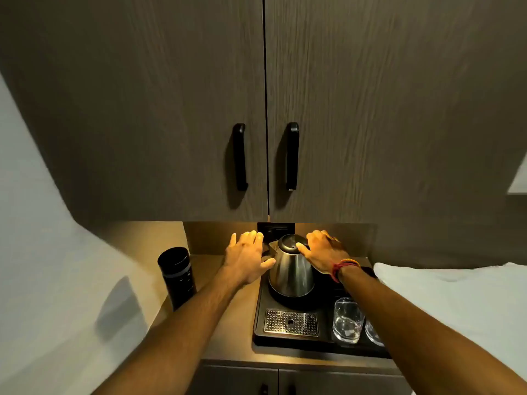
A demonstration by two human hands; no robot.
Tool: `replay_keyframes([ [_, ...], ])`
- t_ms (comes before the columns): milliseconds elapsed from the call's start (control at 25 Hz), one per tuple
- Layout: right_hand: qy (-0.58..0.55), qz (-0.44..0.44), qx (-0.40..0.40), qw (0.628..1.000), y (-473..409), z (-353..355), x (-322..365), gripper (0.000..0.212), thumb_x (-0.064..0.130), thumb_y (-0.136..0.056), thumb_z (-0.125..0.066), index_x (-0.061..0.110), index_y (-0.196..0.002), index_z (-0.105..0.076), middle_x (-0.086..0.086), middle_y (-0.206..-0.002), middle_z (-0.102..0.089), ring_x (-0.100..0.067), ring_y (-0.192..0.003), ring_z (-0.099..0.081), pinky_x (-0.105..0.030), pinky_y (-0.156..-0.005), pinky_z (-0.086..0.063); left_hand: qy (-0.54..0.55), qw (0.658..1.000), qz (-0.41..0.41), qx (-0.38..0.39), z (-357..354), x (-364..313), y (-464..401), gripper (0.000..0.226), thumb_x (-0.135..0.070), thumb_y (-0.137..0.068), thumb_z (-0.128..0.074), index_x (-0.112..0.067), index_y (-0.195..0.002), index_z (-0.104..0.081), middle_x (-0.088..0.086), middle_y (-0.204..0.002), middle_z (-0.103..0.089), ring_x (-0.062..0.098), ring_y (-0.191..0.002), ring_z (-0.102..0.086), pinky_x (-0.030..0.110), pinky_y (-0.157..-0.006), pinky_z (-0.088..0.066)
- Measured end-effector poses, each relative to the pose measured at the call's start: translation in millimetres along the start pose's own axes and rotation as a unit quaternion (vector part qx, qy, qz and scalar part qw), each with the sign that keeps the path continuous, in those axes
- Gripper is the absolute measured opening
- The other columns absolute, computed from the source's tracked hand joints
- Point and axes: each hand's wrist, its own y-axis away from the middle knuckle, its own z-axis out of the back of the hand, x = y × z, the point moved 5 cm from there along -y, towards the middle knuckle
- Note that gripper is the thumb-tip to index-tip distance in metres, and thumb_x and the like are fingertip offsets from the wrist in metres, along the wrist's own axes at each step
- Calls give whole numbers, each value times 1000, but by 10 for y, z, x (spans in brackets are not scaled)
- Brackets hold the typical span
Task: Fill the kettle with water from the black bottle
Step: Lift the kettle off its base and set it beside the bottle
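Observation:
A steel kettle (pixel 291 270) stands upright on its black base at the back of a black tray (pixel 261 317), lid down. My left hand (pixel 248 256) hovers spread just left of the kettle, thumb close to its side by the spout. My right hand (pixel 323 250) is on the kettle's right, thumb lying on the lid; its fingers reach behind toward the handle, which is hidden, so a grip cannot be made out. The black bottle (pixel 177 276) stands capped on the wooden counter at the far left, apart from both hands.
Two empty glasses (pixel 348 319) stand on the tray's right front, beside a metal drip grate (pixel 291 323). Dark cabinet doors with black handles (pixel 239 156) hang low over the counter. A white cloth surface (pixel 456 295) lies to the right, a pale wall to the left.

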Motion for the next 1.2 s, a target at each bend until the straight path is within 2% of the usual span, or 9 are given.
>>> replay_keyframes([
  [160, -18, -51, 52, 997, -412, -198, 0, 51, 50, -95, -40, 9, -115, -63, -12, -119, -65, -29, -111, -59, -43, -99, -45, 5, 999, 41, 17, -263, 56, -269, 84, -70, -93, -34, -13, -154, -21, 10, -161, -25, 27, -149, -20, 54, -120, -16],
  [280, -36, -69, 87, 993, -543, -368, 1, 48, 47, -96, -40, 9, -105, -68, -13, -110, -69, -30, -106, -63, -45, -101, -46, 3, 997, 59, 38, -463, 140, -386, 87, -73, -91, -33, -13, -154, -22, 9, -160, -27, 26, -148, -22, 54, -120, -14],
  [360, -64, -75, 95, 991, -594, -427, -18, 43, 44, -96, -42, 10, -97, -68, -10, -100, -69, -30, -98, -64, -42, -95, -49, -8, 996, 71, 46, -508, 192, -479, 86, -75, -90, -32, -13, -150, -31, 10, -155, -38, 27, -144, -31, 54, -119, -20],
  [440, -126, -103, 85, 983, -611, -432, -42, 30, 36, -93, -49, 15, -78, -61, -3, -76, -59, -23, -76, -60, -34, -76, -48, -16, 996, 80, 45, -535, 222, -568, 84, -76, -89, -31, -13, -142, -44, 11, -144, -51, 28, -135, -44, 52, -114, -29],
  [560, -196, -130, 91, 968, -561, -393, -47, 35, 20, -90, -51, 18, -60, -32, 1, -55, -31, -15, -49, -29, -23, -51, -25, -14, 996, 76, 47, -577, 213, -612, 81, -75, -90, -32, -11, -138, -48, 11, -139, -56, 28, -131, -48, 51, -113, -32],
  [840, -210, -141, 109, 961, -431, -206, -5, 48, 15, -96, -48, 19, -56, -21, 0, -54, -24, -15, -49, -23, -24, -51, -20, 0, 997, 72, 28, -539, 245, -655, 72, -74, -91, -35, -11, -114, -62, 11, -118, -66, 29, -110, -60, 44, -97, -43],
  [960, -231, -168, 134, 949, -369, -300, -150, 45, 14, -99, -44, 19, -58, -29, 0, -61, -32, -13, -53, -30, -24, -46, -34, 1, 997, 67, 27, -583, 281, -673, 73, -75, -90, -34, -12, -114, -62, 10, -118, -66, 28, -111, -59, 45, -98, -43],
  [1080, -271, -210, 139, 929, -340, -327, -192, 44, 27, -102, -41, 16, -59, -34, -6, -73, -43, -20, -67, -42, -23, -77, -50, 7, 998, 62, 31, -618, 329, -669, 74, -75, -90, -36, -12, -122, -59, 11, -126, -62, 29, -119, -56, 47, -103, -41],
  [1200, -320, -220, 94, 917, -354, -422, -320, 46, 30, -97, -52, 16, -56, -35, -5, -61, -41, -23, -60, -41, -33, -71, -40, 30, 996, 67, 57, -677, 351, -679, 76, -73, -90, -39, -11, -132, -52, 12, -137, -56, 30, -129, -49, 53, -112, -35],
])
